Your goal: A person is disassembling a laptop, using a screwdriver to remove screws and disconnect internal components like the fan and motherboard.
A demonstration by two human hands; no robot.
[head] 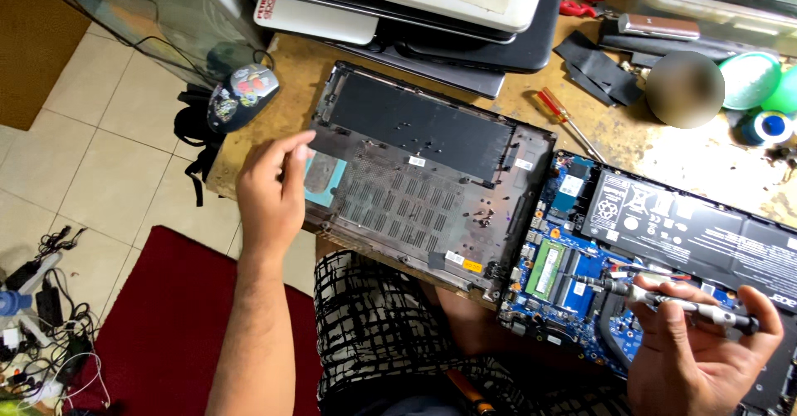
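My left hand (272,190) rests on the left edge of a black laptop bottom cover (423,167) lying inside-up on the wooden desk (299,67), thumb and fingers on its rim. My right hand (697,358) holds a slim metal screwdriver (664,298) with its tip over the blue motherboard (573,291) of an opened laptop. That laptop's black battery (689,225) lies just beyond the board, and a green memory module (545,268) sits left of the screwdriver tip.
A red-handled screwdriver (560,110) lies on the desk behind the cover. Stacked laptops (415,9) stand at the back, a patterned mouse (242,94) at the desk's left corner. Tape rolls (751,80) sit at right. Cables (41,325) and a red mat (166,325) lie on the floor.
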